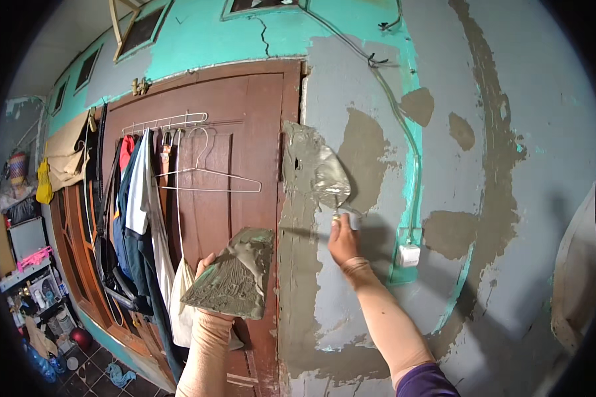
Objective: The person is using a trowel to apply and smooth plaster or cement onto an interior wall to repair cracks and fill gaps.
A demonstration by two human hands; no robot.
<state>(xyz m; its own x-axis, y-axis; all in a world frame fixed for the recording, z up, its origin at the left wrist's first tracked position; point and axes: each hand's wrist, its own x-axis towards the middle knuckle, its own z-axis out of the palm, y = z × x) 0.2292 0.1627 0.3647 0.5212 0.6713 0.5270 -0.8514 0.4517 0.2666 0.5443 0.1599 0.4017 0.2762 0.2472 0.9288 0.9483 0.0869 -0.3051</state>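
Item, a trowel (332, 175), metal, its blade smeared grey: in the right hand (344, 243), fingers closed round the handle; blade uppermost, long axis near upright and leaning slightly left, lying over the right side of a wet-looking mortar patch (299, 147). Whether blade and wall touch cannot be told from here. Item, the patch itself: up and to the left of the right hand, which is the nearer of the two; a small dark slot shows in it, left of the blade. Item, a mortar strip (299, 278): long axis upright, running down from the patch beside the brown door frame (290, 92), left of the right forearm. Item, a flat board (263, 233): down and to the left of the trowel, long axis slanting from lower left to upper right, its right edge close to the strip as seen from this side; loaded with ridged grey mortar (226, 283). Item, the left hand (205, 263): holding the board from beneath and at its left edge, most of the grip hidden. Item, a white box (409, 255) on the wall, right of the right hand, a cable (415, 178) rising from it.
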